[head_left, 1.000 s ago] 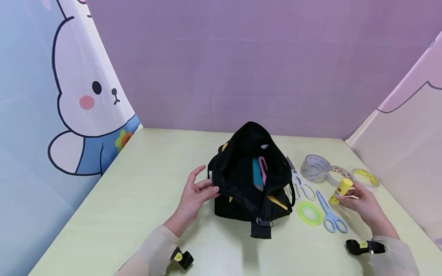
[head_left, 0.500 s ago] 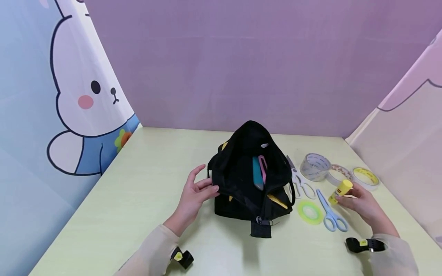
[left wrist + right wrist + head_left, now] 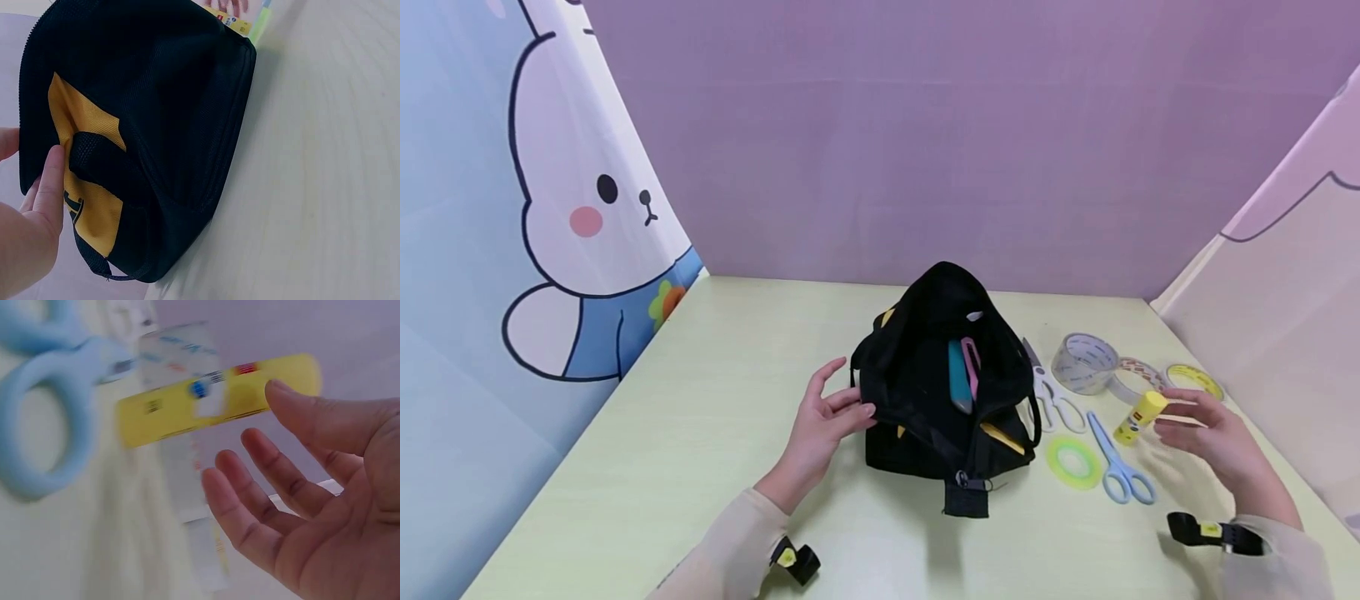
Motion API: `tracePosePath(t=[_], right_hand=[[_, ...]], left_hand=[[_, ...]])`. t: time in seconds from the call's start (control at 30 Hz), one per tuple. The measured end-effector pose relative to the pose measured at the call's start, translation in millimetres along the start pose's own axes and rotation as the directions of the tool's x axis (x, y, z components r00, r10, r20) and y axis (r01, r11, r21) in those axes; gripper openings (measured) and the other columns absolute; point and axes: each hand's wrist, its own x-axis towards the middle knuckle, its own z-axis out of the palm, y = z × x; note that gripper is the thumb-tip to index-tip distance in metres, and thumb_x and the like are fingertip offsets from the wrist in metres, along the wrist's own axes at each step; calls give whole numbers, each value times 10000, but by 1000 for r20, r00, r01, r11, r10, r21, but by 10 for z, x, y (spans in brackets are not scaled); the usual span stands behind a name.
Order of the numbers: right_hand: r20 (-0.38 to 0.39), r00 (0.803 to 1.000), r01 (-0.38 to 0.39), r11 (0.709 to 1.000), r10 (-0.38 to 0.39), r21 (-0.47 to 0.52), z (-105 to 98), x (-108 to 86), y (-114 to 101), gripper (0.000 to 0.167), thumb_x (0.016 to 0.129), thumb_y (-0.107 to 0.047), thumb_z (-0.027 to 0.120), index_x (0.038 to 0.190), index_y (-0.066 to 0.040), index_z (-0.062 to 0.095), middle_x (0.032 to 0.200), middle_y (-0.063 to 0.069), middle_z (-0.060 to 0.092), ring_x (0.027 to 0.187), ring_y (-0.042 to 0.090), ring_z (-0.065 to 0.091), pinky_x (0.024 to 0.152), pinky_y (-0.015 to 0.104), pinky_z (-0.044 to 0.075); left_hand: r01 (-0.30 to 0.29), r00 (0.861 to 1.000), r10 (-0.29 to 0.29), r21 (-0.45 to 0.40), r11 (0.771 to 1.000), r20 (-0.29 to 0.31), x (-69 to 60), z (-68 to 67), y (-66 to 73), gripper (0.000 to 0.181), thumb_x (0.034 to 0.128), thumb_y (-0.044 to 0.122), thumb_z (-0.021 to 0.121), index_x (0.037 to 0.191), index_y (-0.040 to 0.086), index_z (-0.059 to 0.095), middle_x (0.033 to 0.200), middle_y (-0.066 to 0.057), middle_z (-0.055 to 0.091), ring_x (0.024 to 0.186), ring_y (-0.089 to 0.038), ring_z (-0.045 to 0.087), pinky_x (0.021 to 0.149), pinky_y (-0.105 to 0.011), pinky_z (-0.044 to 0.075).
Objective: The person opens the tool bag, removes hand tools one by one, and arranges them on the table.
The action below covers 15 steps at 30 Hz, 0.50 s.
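Observation:
My left hand (image 3: 820, 433) pinches the left rim of a small black fabric bag (image 3: 910, 442), which stands with its mouth spread. Its yellow side panel (image 3: 100, 228) and a strap show in the left wrist view. Inside lie a teal item (image 3: 958, 379) and a pink item (image 3: 971, 367), perhaps cutters. A yellow glue stick (image 3: 1140, 417) stands upright on the table. Just right of it is my right hand (image 3: 1217, 442), fingers spread and apart. In the right wrist view the thumb overlaps the top of the stick, but no finger closes round it.
Blue scissors (image 3: 1120, 471) and a green ring of tape (image 3: 1075, 462) lie in front of the glue stick. White scissors (image 3: 1054, 400) lie against the bag's right side. Behind are a clear tape roll (image 3: 1084, 364) and two narrower rolls, one with a yellow core (image 3: 1195, 380).
My right hand has let go of the glue stick and drawn back to the right, leaving it upright. The left hand and the bag have not moved.

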Motion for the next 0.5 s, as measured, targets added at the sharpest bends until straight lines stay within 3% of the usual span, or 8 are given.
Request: tracePosePath(t=[0.27, 0.5], right_hand=[[-88, 988, 140, 979, -128, 145, 51, 10, -401, 536, 885, 242, 528, 1111, -217, 687, 948, -59, 731, 806, 58, 698, 647, 189, 566], [-91, 971, 237, 951, -223, 199, 308, 200, -743, 442, 882, 242, 535, 1084, -115, 701, 906, 11, 739, 761, 102, 712, 639, 212, 578]], left_hand=[[-5, 1000, 5, 1, 1000, 1, -1, 9, 3, 773, 876, -153, 626, 1511, 103, 268, 1145, -188, 678, 834, -148, 697, 811, -344, 585], [-8, 1000, 8, -2, 1000, -8, 1, 14, -2, 773, 870, -161, 623, 1508, 98, 273, 1131, -181, 679, 834, -145, 697, 805, -345, 586]])
